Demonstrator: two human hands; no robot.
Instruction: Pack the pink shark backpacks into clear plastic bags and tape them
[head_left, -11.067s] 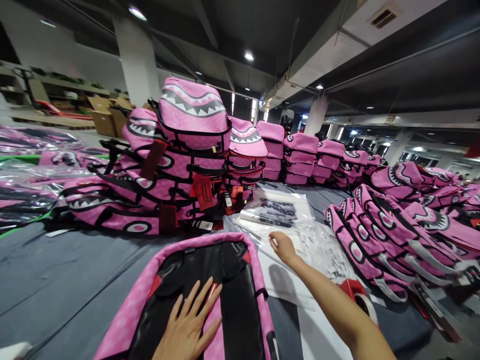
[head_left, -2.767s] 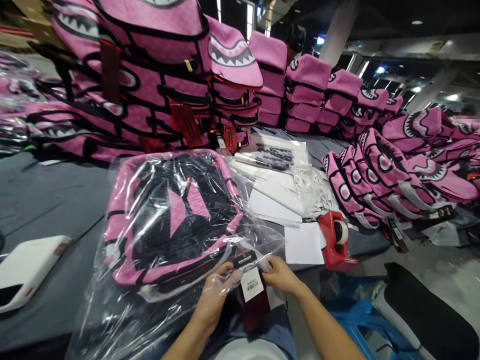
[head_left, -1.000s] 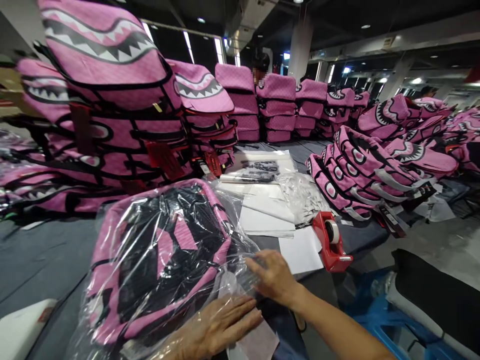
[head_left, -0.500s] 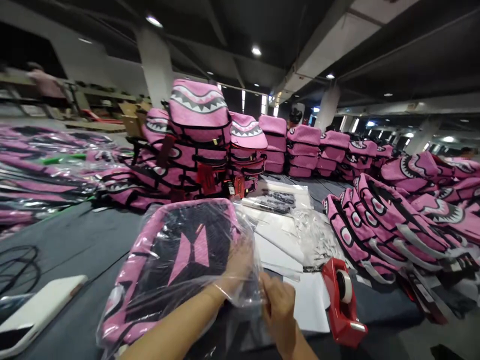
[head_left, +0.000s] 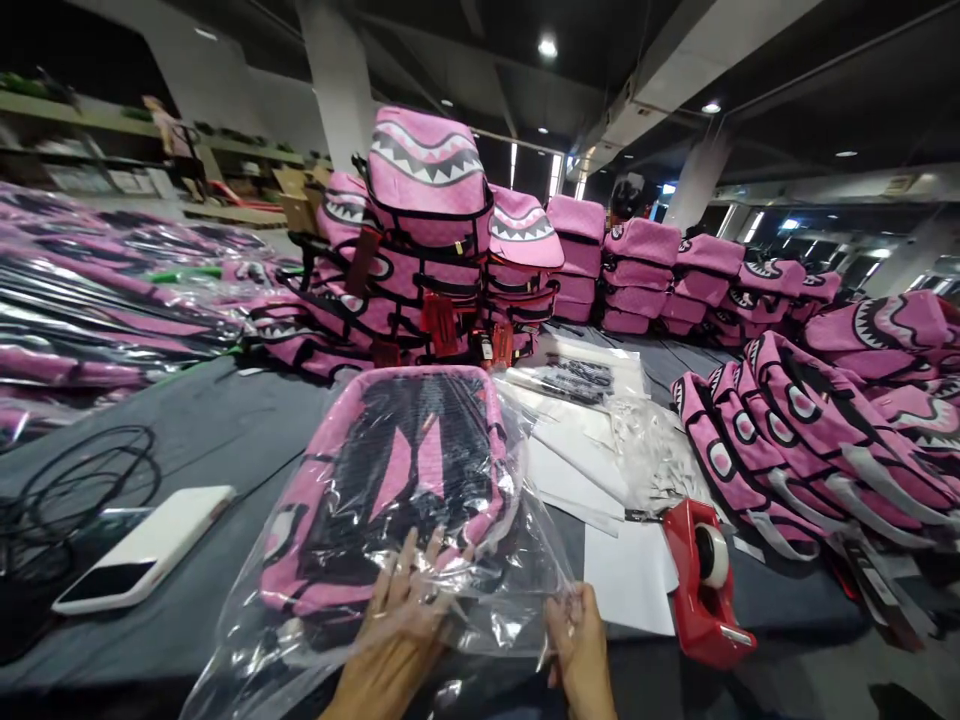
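A pink and black backpack (head_left: 345, 480) lies flat on the grey-covered table inside a clear plastic bag (head_left: 536, 540). My left hand (head_left: 405, 615) is at the backpack's near edge, fingers spread and stretched out. Plastic film lies around that hand; I cannot tell exactly which layer it is under. To its right, my right hand (head_left: 579, 640) is closed in a pinch on the bag's near right edge, with the film stretched between the two hands.
A red tape dispenser (head_left: 709, 590) stands at right beside white paper sheets (head_left: 626, 570). At left lie a white phone (head_left: 146, 550) and black cable (head_left: 97, 480). Stacked pink backpacks (head_left: 431, 190) rise behind, more backpacks (head_left: 795, 420) lie at right, and bagged ones (head_left: 97, 310) at far left.
My left hand has drawn back from the backpack's right side to its near edge, fingers now spread. My right hand keeps hold of the bag's edge. The view has shifted somewhat.
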